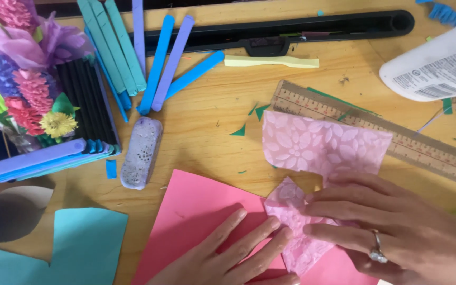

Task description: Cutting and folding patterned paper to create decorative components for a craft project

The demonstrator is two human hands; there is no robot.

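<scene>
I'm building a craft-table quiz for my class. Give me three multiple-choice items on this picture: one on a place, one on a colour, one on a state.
1. Where does the wooden ruler lie?
A. right of centre, partly under the patterned paper
B. on the teal sheet
C. inside the stick box

2. What colour is the plain paper sheet under the hands?
A. green
B. pink
C. black

3. What are both hands doing?
A. hanging in the air
B. pressing flat on the pale pink flower-patterned paper
C. gripping scissors

Answers: 1 A, its near edge is covered. 2 B, plainly pink. 3 B, left hand and right hand lie on it.
</scene>
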